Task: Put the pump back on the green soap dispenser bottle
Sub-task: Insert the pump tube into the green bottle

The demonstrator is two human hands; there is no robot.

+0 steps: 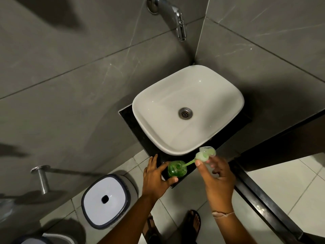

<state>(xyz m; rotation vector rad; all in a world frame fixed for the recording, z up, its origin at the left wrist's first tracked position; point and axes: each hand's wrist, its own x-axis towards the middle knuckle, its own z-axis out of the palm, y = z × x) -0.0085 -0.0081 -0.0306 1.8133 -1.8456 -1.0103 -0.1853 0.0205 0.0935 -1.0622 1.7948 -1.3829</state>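
Observation:
A small green soap dispenser bottle (176, 169) stands on the black counter (139, 131) just in front of the sink, its neck uncovered. My left hand (154, 176) grips its left side between thumb and fingers. My right hand (217, 173) pinches the pale translucent pump head (205, 154), tilted up to the right of the bottle. The pump's green dip tube (189, 163) slants down-left, and its lower end sits in the bottle's mouth.
A white basin (146, 106) with a metal drain (185, 113) fills the counter behind the bottle. A chrome tap (175, 16) juts from the grey tiled wall above. A white lidded bin (105, 198) stands on the floor at the left, beside a wall-mounted metal holder (42, 176).

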